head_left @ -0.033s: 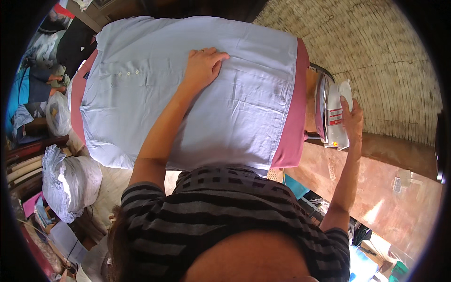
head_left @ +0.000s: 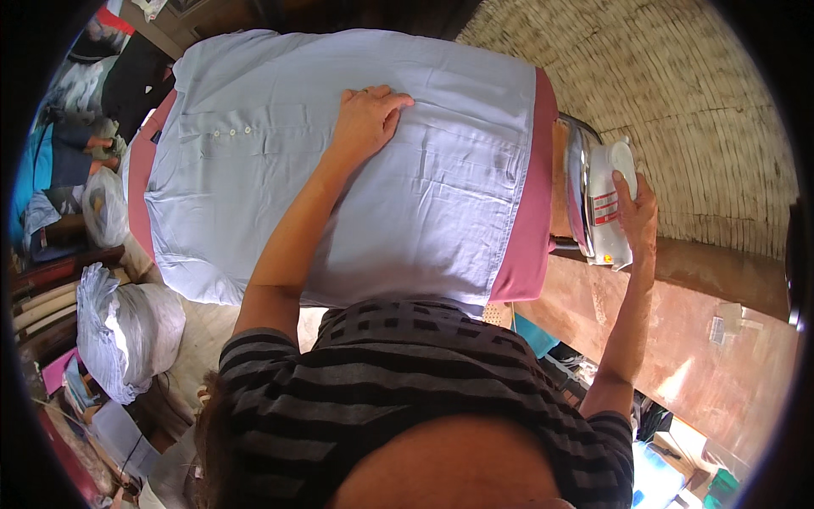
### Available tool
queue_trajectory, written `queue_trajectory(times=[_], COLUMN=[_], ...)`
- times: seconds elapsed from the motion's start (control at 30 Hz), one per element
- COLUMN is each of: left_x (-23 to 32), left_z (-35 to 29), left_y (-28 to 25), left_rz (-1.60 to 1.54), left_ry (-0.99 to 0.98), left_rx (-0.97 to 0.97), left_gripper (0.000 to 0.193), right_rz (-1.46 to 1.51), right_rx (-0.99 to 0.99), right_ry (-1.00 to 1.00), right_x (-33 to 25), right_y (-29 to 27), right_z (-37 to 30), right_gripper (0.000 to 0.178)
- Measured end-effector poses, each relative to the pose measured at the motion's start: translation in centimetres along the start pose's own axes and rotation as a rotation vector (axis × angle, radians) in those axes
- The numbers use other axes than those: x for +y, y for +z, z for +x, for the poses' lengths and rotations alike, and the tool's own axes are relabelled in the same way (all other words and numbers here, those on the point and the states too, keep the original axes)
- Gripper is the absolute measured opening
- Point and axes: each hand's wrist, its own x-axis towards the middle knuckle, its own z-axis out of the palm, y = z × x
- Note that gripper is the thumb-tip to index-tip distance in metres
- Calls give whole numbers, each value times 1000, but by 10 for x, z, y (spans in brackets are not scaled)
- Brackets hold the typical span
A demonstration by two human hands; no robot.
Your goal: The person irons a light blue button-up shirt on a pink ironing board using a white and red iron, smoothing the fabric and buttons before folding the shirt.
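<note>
A light blue-grey shirt (head_left: 280,195) with a short row of white buttons lies spread over a padded reddish ironing board (head_left: 524,254). Creases run across its right half. My left hand (head_left: 370,120) rests on the shirt near the middle, its fingers loosely bent and the thumb side toward the right; nothing shows in it. Off the board's right end, my right hand (head_left: 640,208) is closed round the handle of a white clothes iron (head_left: 604,174). The iron's shiny metal soleplate side faces the board, and my palm hides part of its handle.
A woven mat wall (head_left: 704,127) rises at the far right, above a brown wooden surface (head_left: 678,339). Plastic bags (head_left: 140,327) and boxes crowd the left side. A person's legs and blue clothing (head_left: 68,161) show at the far left.
The iron and my right hand have shifted very slightly away from me. My left hand and the shirt stay as they were.
</note>
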Motion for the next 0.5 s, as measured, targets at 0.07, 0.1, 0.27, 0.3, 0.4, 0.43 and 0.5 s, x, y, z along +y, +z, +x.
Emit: queue_trajectory(times=[0.07,0.1,0.27,0.3,0.4,0.43,0.5], left_x=[-1,-1,-6,-6,-6,-6,-4], left_z=[-1,0,2,2,0,0,1], left_y=[-2,-1,3,4,6,7,6], left_rz=[9,13,-20,-19,-7,-11,-24], left_ry=[-16,-22,50,47,37,32,15], left_rx=[-9,-11,69,63,75,72,60], left_gripper=[19,19,22,22,21,21,21], right_rz=[75,111,61,25,14,1,-19], right_rx=[-16,-21,-112,-170,-192,-190,-208], right_ry=[-142,-213,-493,-453,-498,-522,-528], right_x=[-37,-56,-128,-136,-144,-143,-138], right_y=[5,11,64,73,96,103,111], right_z=[-7,-11,-20,-21,-12,-8,-2], right_gripper=[41,38,39,38,40,40,44])
